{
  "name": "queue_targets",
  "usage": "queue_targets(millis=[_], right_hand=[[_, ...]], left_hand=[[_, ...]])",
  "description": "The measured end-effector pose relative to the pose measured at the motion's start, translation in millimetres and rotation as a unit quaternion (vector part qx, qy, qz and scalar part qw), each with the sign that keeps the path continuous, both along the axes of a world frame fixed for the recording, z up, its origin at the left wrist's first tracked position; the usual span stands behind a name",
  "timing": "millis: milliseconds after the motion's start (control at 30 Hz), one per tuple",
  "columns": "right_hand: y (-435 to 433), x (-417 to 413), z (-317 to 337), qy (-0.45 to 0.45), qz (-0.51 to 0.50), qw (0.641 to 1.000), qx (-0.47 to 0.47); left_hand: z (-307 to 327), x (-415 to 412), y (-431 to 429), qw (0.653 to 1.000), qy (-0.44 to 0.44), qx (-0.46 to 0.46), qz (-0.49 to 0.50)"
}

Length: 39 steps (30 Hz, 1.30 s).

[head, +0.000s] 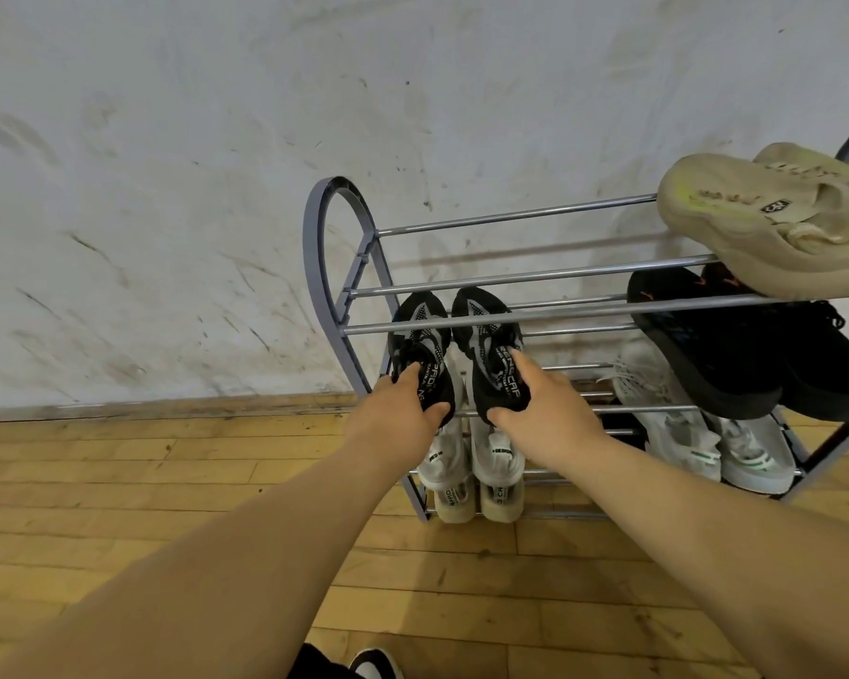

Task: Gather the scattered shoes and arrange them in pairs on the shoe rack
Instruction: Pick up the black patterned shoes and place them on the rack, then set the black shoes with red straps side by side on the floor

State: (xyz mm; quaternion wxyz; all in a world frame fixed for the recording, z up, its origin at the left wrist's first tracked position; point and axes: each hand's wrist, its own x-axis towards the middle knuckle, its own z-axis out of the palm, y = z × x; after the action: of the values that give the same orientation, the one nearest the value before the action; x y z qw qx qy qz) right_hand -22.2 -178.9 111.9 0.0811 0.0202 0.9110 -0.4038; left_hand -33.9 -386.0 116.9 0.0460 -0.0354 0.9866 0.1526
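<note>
1. The shoe rack [334, 296] runs off the right edge.
2. The beige shoes [756, 223] and black shoes [736, 355] are cropped there too.
3. A rail and the beige shoes hide part of the black shoes.
4. A black-and-white shoe [376, 664] is cut off by the bottom edge.
5. Heel lettering on the left white shoes [496, 458] is too small to read whole.

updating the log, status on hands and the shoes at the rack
Left hand grips left sneaker at heel, right hand grips right sneaker. Pair side by side on shoe rack, under top rails. Nothing in the way.
</note>
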Motion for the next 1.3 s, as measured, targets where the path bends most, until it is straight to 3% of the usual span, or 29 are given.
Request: queue_targets(millis=[333, 567, 700, 767, 867, 1067, 1300], right_hand=[[-11, 0, -3, 0.045, 0.017, 0.999, -0.003], [-14, 3, 1, 0.039, 0.029, 0.999, 0.021], [-21, 19, 25, 0.044, 0.014, 0.994, 0.095], [-29, 33, 40, 0.068, 0.048, 0.991, 0.104], [-54, 59, 63, 0.029, 0.172, 0.983, 0.059], [-172, 78, 91, -0.013, 0.398, 0.908, 0.130], [-349, 125, 51, -0.024, 0.602, 0.728, 0.325]], left_hand=[[1, 5, -9, 0.997, 0.013, 0.065, -0.032], [19, 14, -17, 0.996, -0.048, 0.043, -0.066], [68, 43, -26, 0.984, -0.143, 0.037, -0.099], [95, 61, -41, 0.981, -0.167, 0.044, -0.089], [114, 101, -83, 0.986, -0.155, 0.033, -0.059], [84, 209, -204, 0.987, -0.077, 0.083, 0.117], [-46, 326, -316, 0.919, -0.087, 0.135, 0.361]])
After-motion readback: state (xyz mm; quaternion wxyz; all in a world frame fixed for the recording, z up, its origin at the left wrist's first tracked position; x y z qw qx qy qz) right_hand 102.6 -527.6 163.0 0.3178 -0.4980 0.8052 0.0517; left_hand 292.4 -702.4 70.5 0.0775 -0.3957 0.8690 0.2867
